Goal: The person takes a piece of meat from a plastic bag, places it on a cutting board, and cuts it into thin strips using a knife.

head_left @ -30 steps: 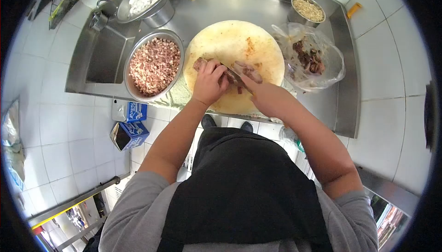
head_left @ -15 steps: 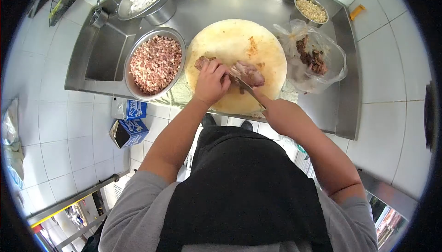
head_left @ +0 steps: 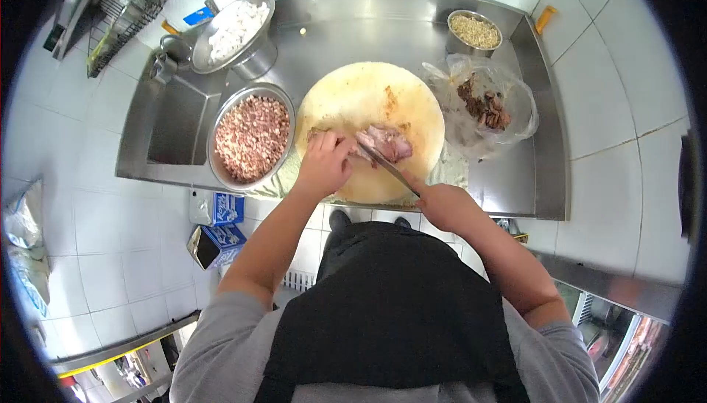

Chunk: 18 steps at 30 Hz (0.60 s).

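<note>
On the far left a wire rack [head_left: 121, 12] hangs on the wall. Below it, two blue boxes [head_left: 217, 226] sit on the white floor. The steel counter [head_left: 331, 23] has a sink [head_left: 177, 119] at its left end. Behind the sink stands a bowl of white pieces [head_left: 236, 23]. Nearer, just left of the board, is a big bowl of small cut meat [head_left: 252, 138], and it looks almost full. So a lot of cutting looks done.

In the middle lies a round, pale cutting board [head_left: 372, 119]. The person's left hand [head_left: 324, 163] rests on the near left part of the board. Its fingers are curled and press down on the left end of a pink piece of meat [head_left: 387, 141]. This piece looks mostly whole, so it is not yet cut small.

The right hand [head_left: 445, 208] is at the near edge of the board, closed tight around the handle of a knife [head_left: 387, 167]. The blade points up and left, with its tip at the meat.

To the right of the board a clear bag [head_left: 490, 108] holds darker meat, so more may be left to cut. Behind it is a small pot of pale bits [head_left: 475, 31].
</note>
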### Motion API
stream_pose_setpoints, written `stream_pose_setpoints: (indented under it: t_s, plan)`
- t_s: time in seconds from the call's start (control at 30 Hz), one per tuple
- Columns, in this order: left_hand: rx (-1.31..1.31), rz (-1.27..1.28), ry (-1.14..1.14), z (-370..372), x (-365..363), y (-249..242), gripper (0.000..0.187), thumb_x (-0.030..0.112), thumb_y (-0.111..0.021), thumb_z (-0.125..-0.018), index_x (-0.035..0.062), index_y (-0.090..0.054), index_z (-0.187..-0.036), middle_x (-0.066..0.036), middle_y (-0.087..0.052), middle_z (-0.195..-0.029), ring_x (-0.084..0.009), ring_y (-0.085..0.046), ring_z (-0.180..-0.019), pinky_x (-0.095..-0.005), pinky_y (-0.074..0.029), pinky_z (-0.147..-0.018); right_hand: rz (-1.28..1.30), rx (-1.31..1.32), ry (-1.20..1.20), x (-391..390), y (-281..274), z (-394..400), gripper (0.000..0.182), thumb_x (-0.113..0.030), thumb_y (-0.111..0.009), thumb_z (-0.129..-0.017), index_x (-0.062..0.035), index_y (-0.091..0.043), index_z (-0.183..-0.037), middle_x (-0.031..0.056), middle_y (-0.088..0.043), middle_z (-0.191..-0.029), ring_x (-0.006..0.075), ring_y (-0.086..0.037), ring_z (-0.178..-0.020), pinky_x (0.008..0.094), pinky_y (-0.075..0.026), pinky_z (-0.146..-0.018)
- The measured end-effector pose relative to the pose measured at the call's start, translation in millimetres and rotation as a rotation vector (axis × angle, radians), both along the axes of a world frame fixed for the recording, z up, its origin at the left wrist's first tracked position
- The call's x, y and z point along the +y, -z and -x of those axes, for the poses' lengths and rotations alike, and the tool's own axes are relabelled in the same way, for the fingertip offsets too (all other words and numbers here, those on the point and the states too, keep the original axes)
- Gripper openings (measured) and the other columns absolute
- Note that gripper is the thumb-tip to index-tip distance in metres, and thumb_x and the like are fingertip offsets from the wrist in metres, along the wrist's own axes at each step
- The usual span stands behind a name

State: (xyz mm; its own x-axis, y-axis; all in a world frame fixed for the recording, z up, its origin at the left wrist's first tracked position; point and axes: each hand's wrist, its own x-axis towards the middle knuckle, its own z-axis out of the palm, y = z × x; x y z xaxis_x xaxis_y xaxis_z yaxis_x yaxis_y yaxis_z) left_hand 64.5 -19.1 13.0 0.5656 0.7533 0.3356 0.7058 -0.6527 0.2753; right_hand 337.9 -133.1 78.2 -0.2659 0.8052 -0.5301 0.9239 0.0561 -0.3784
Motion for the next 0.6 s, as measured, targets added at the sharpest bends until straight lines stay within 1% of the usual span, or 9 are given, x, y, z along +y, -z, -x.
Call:
stream_pose_setpoints:
  t_s: [0.07, 0.2, 0.3, 0.37, 0.4, 0.43, 0.5, 0.53, 0.6]
  plan:
    - [0.118, -0.086, 0.025, 2.3, 7.7, -11.9, 0.040, 0.012, -0.071, -0.075, 0.0102, -0.066, -0.114, -0.011, -0.061, -0.118, -0.0323, -0.057, -0.118, -0.0508, -0.043, -0.106, -0.039, 0.041, 0.033, -5.9, -11.2, -3.6, 0.072, -0.024, -0.056, -0.102, -0.0299, -0.022, -0.165, 0.0243, -0.073, -0.097, 0.0409, -0.072, -0.092, 0.0519, -0.056, -0.082]
    - [0.318, -0.082, 0.156, 7.0, 37.2, -13.7, 0.035, 0.013, -0.070, -0.077, 0.0121, -0.067, -0.112, -0.011, -0.064, -0.121, -0.0283, -0.056, -0.123, -0.0481, -0.042, -0.107, -0.086, 0.076, 0.140, -21.7, -20.5, -16.8, 0.071, -0.024, -0.057, -0.102, -0.0266, -0.024, -0.165, 0.0243, -0.073, -0.097, 0.0423, -0.071, -0.091, 0.0520, -0.055, -0.083]
    - [0.486, 0.060, 0.177, 2.3, 56.0, -49.9, 0.036, 0.012, -0.071, -0.077, 0.0123, -0.065, -0.112, -0.011, -0.070, -0.113, -0.0306, -0.061, -0.118, -0.0494, -0.041, -0.106, -0.118, 0.122, 0.250, -35.8, -13.7, -34.5, 0.069, -0.024, -0.055, -0.103, -0.0258, -0.024, -0.165, 0.0244, -0.074, -0.098, 0.0425, -0.071, -0.091, 0.0528, -0.056, -0.083]
    - [0.492, 0.338, 0.001, -11.7, 68.2, -90.0, 0.032, 0.010, -0.068, -0.079, 0.0098, -0.065, -0.111, -0.012, -0.072, -0.109, -0.0334, -0.064, -0.114, -0.0485, -0.041, -0.105, -0.130, 0.157, 0.312, -42.0, -11.1, -39.4, 0.068, -0.024, -0.054, -0.104, -0.0262, -0.025, -0.165, 0.0242, -0.074, -0.099, 0.0424, -0.072, -0.091, 0.0533, -0.056, -0.083]
    - [0.353, 0.315, 0.019, -7.5, 87.4, -82.5, 0.027, 0.009, -0.064, -0.082, 0.0081, -0.064, -0.109, -0.015, -0.072, -0.108, -0.0355, -0.064, -0.111, -0.0481, -0.041, -0.105, -0.086, 0.176, 0.357, -45.0, -13.4, -40.5, 0.068, -0.024, -0.054, -0.104, -0.0261, -0.024, -0.165, 0.0251, -0.074, -0.099, 0.0426, -0.072, -0.091, 0.0532, -0.056, -0.084]
    - [0.359, 0.312, 0.030, -14.7, 102.0, -83.8, 0.027, 0.009, -0.064, -0.082, 0.0081, -0.064, -0.109, -0.015, -0.072, -0.108, -0.0355, -0.064, -0.111, -0.0481, -0.041, -0.105, -0.040, 0.193, 0.400, -48.0, -14.6, -41.0, 0.068, -0.025, -0.053, -0.104, -0.0260, -0.023, -0.165, 0.0261, -0.073, -0.100, 0.0429, -0.072, -0.091, 0.0531, -0.057, -0.084]
    - [0.498, 0.361, 0.084, -30.6, 131.9, -87.2, 0.026, 0.011, -0.061, -0.085, 0.0080, -0.064, -0.111, -0.018, -0.072, -0.110, -0.0359, -0.064, -0.113, -0.0475, -0.041, -0.105, -0.048, 0.174, 0.382, -50.9, -9.7, -39.5, 0.068, -0.025, -0.054, -0.104, -0.0262, -0.023, -0.165, 0.0264, -0.073, -0.099, 0.0429, -0.072, -0.091, 0.0530, -0.057, -0.085]
    - [0.577, 0.435, 0.056, -43.4, 143.1, -85.0, 0.032, 0.016, -0.058, -0.089, 0.0092, -0.066, -0.119, -0.019, -0.070, -0.117, -0.0358, -0.062, -0.119, -0.0476, -0.038, -0.110, -0.054, 0.154, 0.352, -51.1, -8.8, -38.7, 0.068, -0.025, -0.054, -0.104, -0.0264, -0.023, -0.165, 0.0267, -0.073, -0.099, 0.0429, -0.072, -0.090, 0.0529, -0.057, -0.085]
    - [0.497, 0.325, 0.019, -49.7, 155.9, -38.3, 0.037, 0.015, -0.059, -0.089, 0.0098, -0.066, -0.125, -0.018, -0.069, -0.122, -0.0366, -0.061, -0.122, -0.0479, -0.036, -0.113, -0.034, 0.149, 0.373, -49.8, -14.0, -34.2, 0.068, -0.025, -0.054, -0.104, -0.0266, -0.023, -0.165, 0.0266, -0.073, -0.098, 0.0430, -0.072, -0.091, 0.0530, -0.057, -0.086]
